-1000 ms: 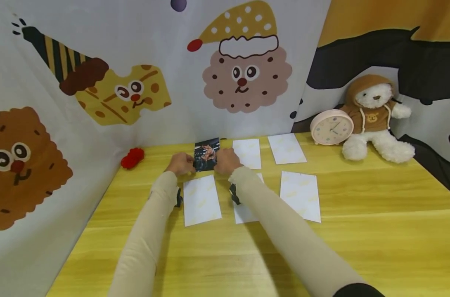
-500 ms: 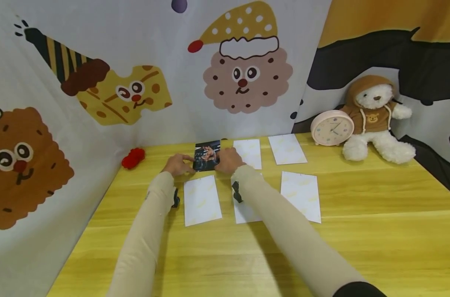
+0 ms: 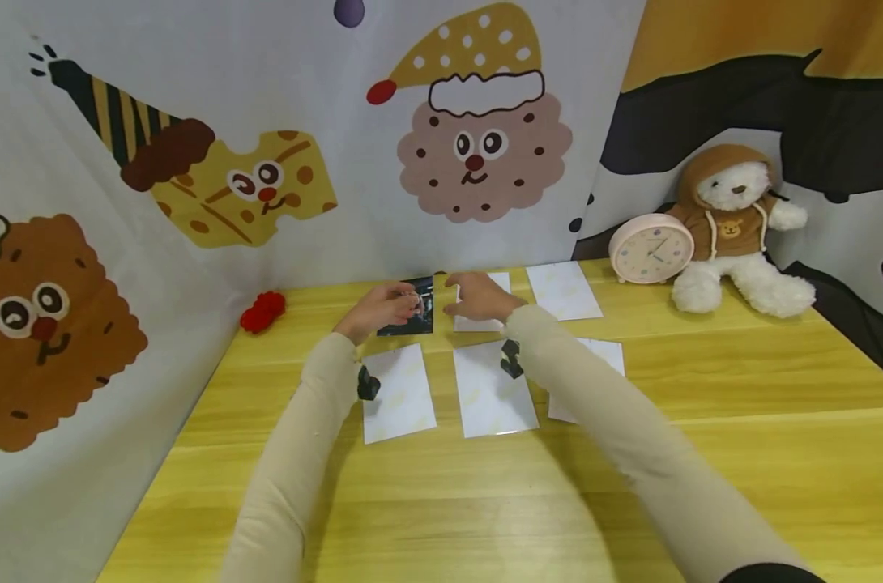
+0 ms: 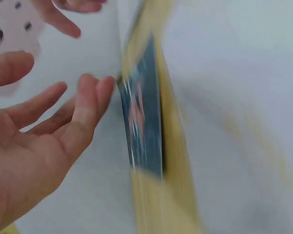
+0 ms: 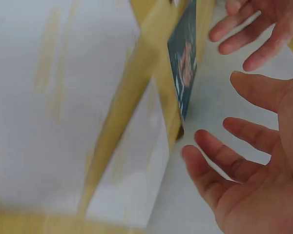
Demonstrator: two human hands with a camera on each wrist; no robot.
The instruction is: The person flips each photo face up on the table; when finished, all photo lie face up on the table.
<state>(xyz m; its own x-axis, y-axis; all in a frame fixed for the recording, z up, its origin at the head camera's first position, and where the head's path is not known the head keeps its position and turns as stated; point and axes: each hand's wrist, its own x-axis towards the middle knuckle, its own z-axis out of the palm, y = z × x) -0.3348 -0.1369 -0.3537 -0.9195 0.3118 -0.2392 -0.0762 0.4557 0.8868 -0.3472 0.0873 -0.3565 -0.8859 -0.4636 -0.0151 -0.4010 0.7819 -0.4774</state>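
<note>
A dark glossy picture card lies face up in the back row of cards, at its left end. My left hand hovers over the card's left part with loosely bent fingers and covers some of it. My right hand is raised over the neighbouring white card, fingers spread and nothing in them. In the left wrist view the picture card shows at a steep slant, apart from the left hand's fingers. The right wrist view shows both hands off the picture card.
More white cards lie around: one at back right, and a front row with left, middle and right ones. A red fuzzy object, a pink clock and a teddy bear stand along the back.
Both hands have let go of the picture card's sides and risen. The left hand moved right over the card; the right hand moved right, uncovering the front middle card.
</note>
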